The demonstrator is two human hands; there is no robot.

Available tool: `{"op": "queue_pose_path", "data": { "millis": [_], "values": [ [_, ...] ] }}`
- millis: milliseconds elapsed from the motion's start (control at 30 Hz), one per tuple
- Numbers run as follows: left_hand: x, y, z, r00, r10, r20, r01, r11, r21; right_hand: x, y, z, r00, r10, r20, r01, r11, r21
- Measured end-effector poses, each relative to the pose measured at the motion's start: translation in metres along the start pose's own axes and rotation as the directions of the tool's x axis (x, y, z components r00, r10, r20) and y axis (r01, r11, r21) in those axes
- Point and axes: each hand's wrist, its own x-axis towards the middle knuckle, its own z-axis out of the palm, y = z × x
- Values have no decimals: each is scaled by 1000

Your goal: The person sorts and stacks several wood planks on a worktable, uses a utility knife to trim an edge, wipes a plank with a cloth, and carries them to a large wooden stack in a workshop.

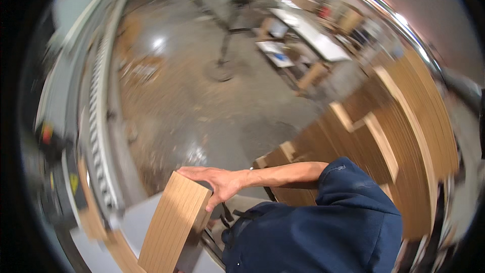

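My right hand (220,184) reaches leftward from a navy sleeve and grips the far end of a wood-grain board piece (171,222). Its fingers lie over the end and the thumb presses the near side. The piece has a light brown face and a darker side, and it slants down to the picture's lower edge. Whether it is one thick block or several boards together, I cannot tell. Its lower end is cut off by the frame. My left hand is out of sight.
A long machine (98,106) with a toothed white rail runs along the left. Beneath the piece is a pale grey surface (144,212), with another wooden strip (121,253). Stacks of brown boards (364,121) stand at the right. A white-topped bench (313,35) is farther back, blurred.
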Motion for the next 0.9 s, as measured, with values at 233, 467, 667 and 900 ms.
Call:
{"op": "queue_pose_path", "data": {
  "millis": [233, 467, 667, 900],
  "values": [
    [172, 92, 133, 859, 413, 303, -191, 807, -559, -147, -131, -117, 817, -215, -536, -123, 842, -526],
    [235, 252, 286, 542, 747, 385, -138, 531, -836, -295, -250, -161, 542, -433, -720, -481, 543, -689],
    [213, 456, 379, 301, 897, 325, -116, 372, -921, -354, -341, -179, 215, -292, -932, -590, 722, -362],
    [150, 622, 490, -136, 919, 370, 106, 385, -917, -418, -387, -197, -169, -316, -934, -668, 734, -128]
  ]
}}
